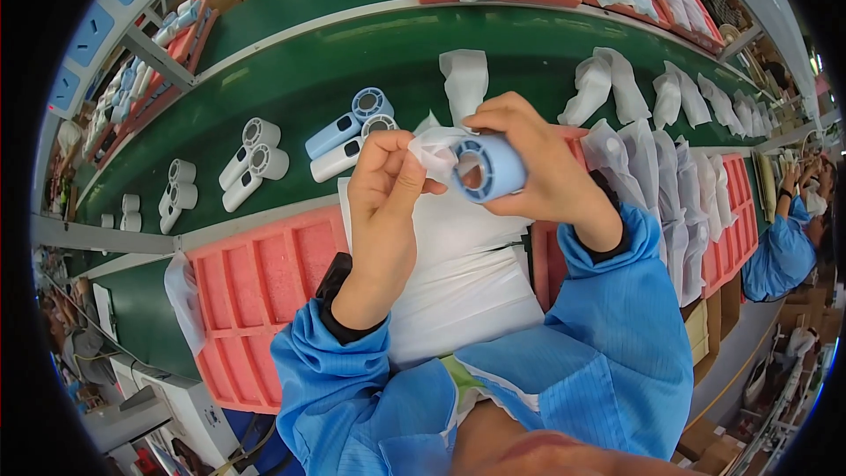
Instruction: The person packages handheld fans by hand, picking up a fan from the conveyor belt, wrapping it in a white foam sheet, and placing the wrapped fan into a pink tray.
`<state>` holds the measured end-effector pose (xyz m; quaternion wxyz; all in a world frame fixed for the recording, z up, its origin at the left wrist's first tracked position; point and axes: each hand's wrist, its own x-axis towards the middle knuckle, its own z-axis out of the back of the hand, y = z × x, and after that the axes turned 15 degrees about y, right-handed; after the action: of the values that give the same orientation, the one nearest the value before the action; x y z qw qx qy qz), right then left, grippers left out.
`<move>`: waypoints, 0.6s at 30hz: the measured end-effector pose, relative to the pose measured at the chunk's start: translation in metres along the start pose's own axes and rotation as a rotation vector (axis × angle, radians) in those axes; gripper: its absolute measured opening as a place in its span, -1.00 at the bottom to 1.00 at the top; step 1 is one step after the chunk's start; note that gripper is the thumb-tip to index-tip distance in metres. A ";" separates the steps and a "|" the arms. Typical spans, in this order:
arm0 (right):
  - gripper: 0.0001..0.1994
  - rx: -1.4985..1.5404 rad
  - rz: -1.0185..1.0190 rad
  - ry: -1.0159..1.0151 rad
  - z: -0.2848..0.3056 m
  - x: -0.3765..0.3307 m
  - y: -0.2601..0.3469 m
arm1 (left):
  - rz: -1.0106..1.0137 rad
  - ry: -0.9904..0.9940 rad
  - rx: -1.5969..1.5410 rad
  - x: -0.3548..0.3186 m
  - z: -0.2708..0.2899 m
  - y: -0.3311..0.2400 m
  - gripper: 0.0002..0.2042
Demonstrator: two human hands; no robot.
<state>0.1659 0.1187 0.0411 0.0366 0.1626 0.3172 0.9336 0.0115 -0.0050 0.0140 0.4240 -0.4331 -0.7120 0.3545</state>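
Observation:
My right hand [544,154] is wrapped round a light-blue handheld fan [504,167], its ring-shaped head facing left and toward me. Against the fan's left side is a thin white plastic bag [435,148], pinched between the thumb and fingers of my left hand [388,198]. How far the fan's handle is inside the bag cannot be made out. Below both hands lies a stack of flat white bags [463,291]. Just beyond my left hand, a blue fan [335,135] and a white fan [337,159] rest on the green conveyor belt [326,62].
More white fans [251,163] lie in pairs along the belt at left. Bagged fans [464,84] sit farther along it. A pink divided tray [264,282] stands at left; another pink tray [738,203] at right holds bagged fans [670,185]. A co-worker [780,247] is at far right.

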 end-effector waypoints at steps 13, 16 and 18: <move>-0.14 -0.269 -0.017 -0.191 -0.018 0.004 0.011 | -0.599 0.213 1.167 -0.022 -0.023 0.008 -0.67; -0.18 -0.230 -0.079 -0.246 -0.020 0.004 0.003 | -0.589 0.187 1.162 -0.018 -0.021 0.013 -0.60; -0.20 -0.211 -0.107 -0.273 -0.021 0.005 -0.003 | -0.585 0.173 1.160 -0.014 -0.019 0.018 -0.56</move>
<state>0.1540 0.1095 0.0247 0.1459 0.2659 0.2178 0.9277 0.0380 -0.0087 0.0016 0.7234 0.0505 -0.4570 0.5151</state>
